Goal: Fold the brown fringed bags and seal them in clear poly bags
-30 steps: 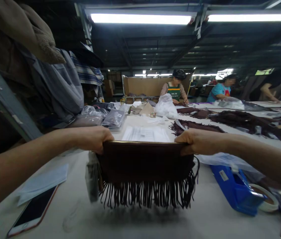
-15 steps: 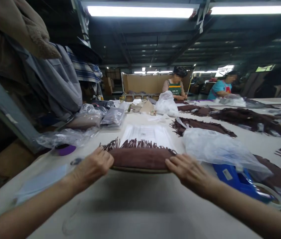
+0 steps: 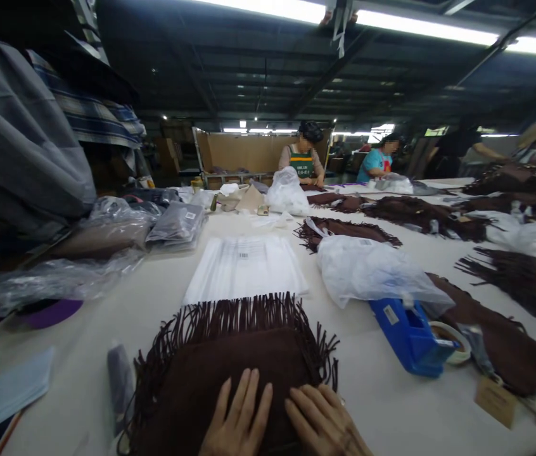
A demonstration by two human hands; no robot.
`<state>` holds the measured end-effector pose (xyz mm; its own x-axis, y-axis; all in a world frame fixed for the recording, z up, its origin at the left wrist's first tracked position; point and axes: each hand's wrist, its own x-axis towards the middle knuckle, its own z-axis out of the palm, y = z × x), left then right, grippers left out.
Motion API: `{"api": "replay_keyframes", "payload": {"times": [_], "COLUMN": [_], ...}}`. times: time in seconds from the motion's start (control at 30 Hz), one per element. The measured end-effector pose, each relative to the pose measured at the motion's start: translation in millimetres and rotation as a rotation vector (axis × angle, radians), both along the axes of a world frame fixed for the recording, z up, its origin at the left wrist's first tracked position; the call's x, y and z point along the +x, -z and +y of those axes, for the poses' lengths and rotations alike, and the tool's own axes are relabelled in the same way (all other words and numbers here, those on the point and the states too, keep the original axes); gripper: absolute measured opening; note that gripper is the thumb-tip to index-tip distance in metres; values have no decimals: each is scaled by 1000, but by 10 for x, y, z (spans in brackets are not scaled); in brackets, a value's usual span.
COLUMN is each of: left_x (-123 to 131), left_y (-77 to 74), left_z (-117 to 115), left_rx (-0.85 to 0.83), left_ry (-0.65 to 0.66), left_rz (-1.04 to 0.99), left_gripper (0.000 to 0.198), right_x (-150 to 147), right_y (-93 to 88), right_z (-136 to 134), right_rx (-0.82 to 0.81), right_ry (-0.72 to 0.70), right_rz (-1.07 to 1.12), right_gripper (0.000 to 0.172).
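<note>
A dark brown fringed fabric piece (image 3: 230, 361) lies flat on the table in front of me, its long tassels spread along the far edge and sides. My left hand (image 3: 240, 415) rests on its near middle, fingers stretched and slightly apart. Just to the right, my right hand (image 3: 322, 418) lies flat on the same cloth near its right side, fingers extended. Neither hand grips anything. Beyond the fringe is a stack of clear plastic bags (image 3: 249, 266) with a printed label. A small dark grey packet (image 3: 120, 386) sits by the cloth's left edge.
A blue tape dispenser (image 3: 410, 335) and a white plastic bag (image 3: 372, 266) are to the right, with more brown fringed pieces (image 3: 510, 342) beyond. Plastic-wrapped packs (image 3: 177, 225) and a light blue sheet (image 3: 6, 392) lie left. Two co-workers (image 3: 302, 158) are across the table.
The brown fringed piece, held up by both hands with its zip edge toward me, now lies flat on the table. Both hands have let go and moved inward onto it. The view has shifted right.
</note>
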<state>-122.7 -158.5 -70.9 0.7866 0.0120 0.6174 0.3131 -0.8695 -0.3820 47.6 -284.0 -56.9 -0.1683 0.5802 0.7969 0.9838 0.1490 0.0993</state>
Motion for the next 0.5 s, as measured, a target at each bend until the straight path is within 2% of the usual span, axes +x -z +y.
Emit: {"api": "replay_keyframes", "payload": {"times": [0.07,0.13,0.17,0.23,0.27,0.33,0.37,0.4,0.43,0.5], "left_x": [158,193,185,166,164,180,193,204,210,203], "left_y": [63,125,151,191,207,229,234,232,223,178], "left_z": [-42,-52,-50,-41,-35,-24,-18,-9,2,36], "left_rx": [-11,-10,-15,-38,-52,-74,-77,-77,-78,-84], "left_ry": [-7,-8,-4,-3,-3,-2,4,11,17,18], "left_rz": [30,65,67,36,8,-37,-48,-53,-53,-35], "left_gripper": [39,41,43,47,49,51,51,51,50,50], "right_x": [-18,42,109,300,407,582,628,637,608,463], "right_y": [-67,-141,-174,-219,-230,-226,-216,-203,-189,-168], "right_z": [6,44,75,131,141,103,53,-13,-88,-228], "right_rx": [-11,-188,-321,-527,-557,-527,-479,-421,-370,-329], "right_ry": [-57,-54,1,216,354,617,700,722,687,499], "right_rz": [58,148,186,232,250,270,282,297,315,337], "right_gripper": [30,24,26,23,18,18,20,22,24,29]}}
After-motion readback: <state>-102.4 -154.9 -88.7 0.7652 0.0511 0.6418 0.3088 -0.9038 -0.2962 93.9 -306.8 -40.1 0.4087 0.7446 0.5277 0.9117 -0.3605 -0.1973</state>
